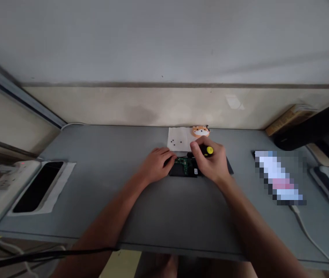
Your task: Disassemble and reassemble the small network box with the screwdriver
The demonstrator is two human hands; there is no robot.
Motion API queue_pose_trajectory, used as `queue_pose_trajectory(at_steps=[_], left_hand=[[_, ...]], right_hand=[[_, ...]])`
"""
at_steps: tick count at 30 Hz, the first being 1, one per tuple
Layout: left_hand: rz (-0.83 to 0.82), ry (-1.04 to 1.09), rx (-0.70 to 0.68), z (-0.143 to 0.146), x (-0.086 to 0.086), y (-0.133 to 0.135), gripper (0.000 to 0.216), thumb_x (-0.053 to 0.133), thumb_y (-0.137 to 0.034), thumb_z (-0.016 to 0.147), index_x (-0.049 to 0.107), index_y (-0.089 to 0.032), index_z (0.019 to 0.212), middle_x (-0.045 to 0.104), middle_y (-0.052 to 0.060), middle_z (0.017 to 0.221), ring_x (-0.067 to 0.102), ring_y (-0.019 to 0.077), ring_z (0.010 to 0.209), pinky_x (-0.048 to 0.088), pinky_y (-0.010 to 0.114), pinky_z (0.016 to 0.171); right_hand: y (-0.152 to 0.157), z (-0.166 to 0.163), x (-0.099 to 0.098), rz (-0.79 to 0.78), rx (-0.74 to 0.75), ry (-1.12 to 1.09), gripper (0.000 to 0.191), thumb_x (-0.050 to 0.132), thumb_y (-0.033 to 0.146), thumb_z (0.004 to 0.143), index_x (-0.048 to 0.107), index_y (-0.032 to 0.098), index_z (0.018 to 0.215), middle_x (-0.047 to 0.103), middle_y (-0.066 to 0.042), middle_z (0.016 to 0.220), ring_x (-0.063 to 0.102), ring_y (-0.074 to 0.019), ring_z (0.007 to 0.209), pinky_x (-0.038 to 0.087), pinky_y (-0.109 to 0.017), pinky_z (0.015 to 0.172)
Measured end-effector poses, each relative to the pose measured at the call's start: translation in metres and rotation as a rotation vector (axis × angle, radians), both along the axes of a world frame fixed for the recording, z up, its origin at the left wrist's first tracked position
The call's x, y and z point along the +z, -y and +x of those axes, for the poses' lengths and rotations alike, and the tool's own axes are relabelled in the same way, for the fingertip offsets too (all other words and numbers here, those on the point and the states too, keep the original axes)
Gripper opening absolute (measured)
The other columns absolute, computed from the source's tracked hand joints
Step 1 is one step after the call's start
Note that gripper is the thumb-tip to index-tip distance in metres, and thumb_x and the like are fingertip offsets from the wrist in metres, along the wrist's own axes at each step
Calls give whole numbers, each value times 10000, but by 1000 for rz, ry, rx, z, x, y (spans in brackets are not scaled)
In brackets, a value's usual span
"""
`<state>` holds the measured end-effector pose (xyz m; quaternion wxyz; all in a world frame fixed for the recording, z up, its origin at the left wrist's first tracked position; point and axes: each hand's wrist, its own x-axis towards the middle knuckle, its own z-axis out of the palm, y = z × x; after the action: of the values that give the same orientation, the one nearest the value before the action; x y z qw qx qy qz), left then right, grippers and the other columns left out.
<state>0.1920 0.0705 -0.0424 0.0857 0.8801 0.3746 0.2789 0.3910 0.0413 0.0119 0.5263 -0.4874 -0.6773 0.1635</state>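
Note:
A flat black device with a green circuit board (185, 166) lies in the middle of the desk, its inside bare. At its left end, my left hand (156, 165) grips the edge between thumb and curled fingers. My right hand (212, 160) is wrapped round a screwdriver (207, 150) with a black handle and a yellow end cap. The shaft slants to the left over the top edge of the device; its tip is too small to make out. Just behind lies white paper (178, 138) with several tiny dark screws (173, 142) on it.
An orange dog-face trinket (200, 131) sits by the paper. To the left, a phone (38, 187) lies beside a power strip (8, 181). At the right are a blurred-out lit phone (278, 177) with a white cable (306, 227) and a black cylinder (312, 123).

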Motion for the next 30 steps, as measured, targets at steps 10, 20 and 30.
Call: queue_pose_trajectory(at_steps=[10,20,30], left_hand=[[-19,11,-32,-3,-2,-3,200,496,-177,1014,682,-203,947,713,41,874,691,216,878,537,384,858],[-42,32,-27,-2,-3,-4,209,489,-194,1018,679,-215,933,722,43,891,690,218,888,540,391,866],[-30,1,-32,-2,-3,-5,222,481,-199,1021,684,-211,930,731,47,898,692,222,890,542,390,852]], right_hand=[[8,-8,1,94,-27,76,340,590,419,941,573,231,659,618,8,584,516,-127,525,423,-285,554],[11,-9,-2,115,-43,83,347,571,425,935,572,234,646,637,2,592,537,-131,528,446,-280,567],[13,-12,-3,151,-41,98,360,552,398,931,548,237,609,629,-1,566,524,-129,511,437,-279,541]])
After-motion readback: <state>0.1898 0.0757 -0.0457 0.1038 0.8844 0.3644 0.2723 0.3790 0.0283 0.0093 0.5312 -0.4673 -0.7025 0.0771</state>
